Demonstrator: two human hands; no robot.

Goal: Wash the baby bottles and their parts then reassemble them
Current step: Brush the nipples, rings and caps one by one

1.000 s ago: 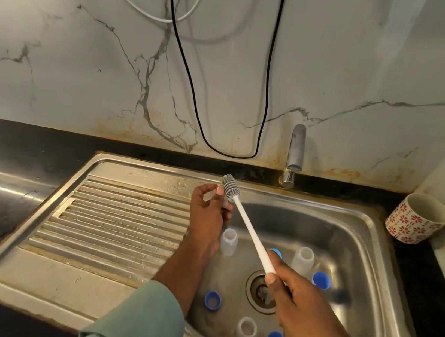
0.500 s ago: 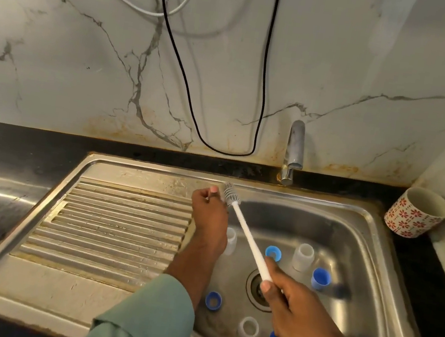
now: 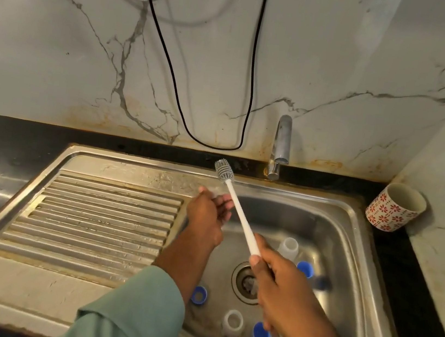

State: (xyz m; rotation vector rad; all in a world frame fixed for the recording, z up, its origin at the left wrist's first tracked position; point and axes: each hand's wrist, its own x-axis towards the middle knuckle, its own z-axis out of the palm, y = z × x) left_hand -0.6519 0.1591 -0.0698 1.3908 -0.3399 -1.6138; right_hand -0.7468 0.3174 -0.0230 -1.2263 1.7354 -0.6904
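Brush (image 3: pixel 234 207) raised w/ right hand (image 3: pixel 281 288), steel sink (image 3: pixel 352 215), marble wall (image 3: pixel 345 57)

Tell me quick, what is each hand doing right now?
Left hand: fingers curled around something small and clear, too blurred to identify.
Right hand: holding the bottle brush by its handle.

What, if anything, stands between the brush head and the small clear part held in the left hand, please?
Nothing visible does. The brush head hangs just above the left hand, whose fingers hold a blurred clear part; only open air separates them. The right hand grips the handle.
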